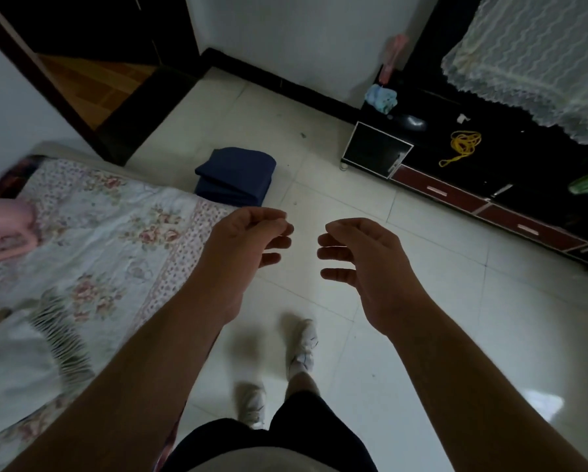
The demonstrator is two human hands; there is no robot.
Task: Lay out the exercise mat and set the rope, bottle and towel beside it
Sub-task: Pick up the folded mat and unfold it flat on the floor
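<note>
The left hand (pixel 248 240) and the right hand (pixel 364 253) hang side by side, forearms stretched forward and palms turned toward each other. Their fingers (pixel 279 241) are loosely curled, released, touching nothing. The folded dark blue exercise mat (pixel 234 177) lies on the pale tiled floor (pixel 354 185) beside the floral-quilted bed (pixel 98 226). The coiled yellow rope (pixel 463 144) rests on the low black cabinet (pixel 524 172).

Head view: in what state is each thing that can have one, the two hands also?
exercise mat: folded, on the floor, untouched.
rope: loosely coiled, on the black cabinet.
towel: bunched up, on the cabinet.
bottle: apparently lying on its side, on the cabinet.
left hand: fingers loosely curled, holds nothing.
right hand: fingers loosely curled, holds nothing.
</note>
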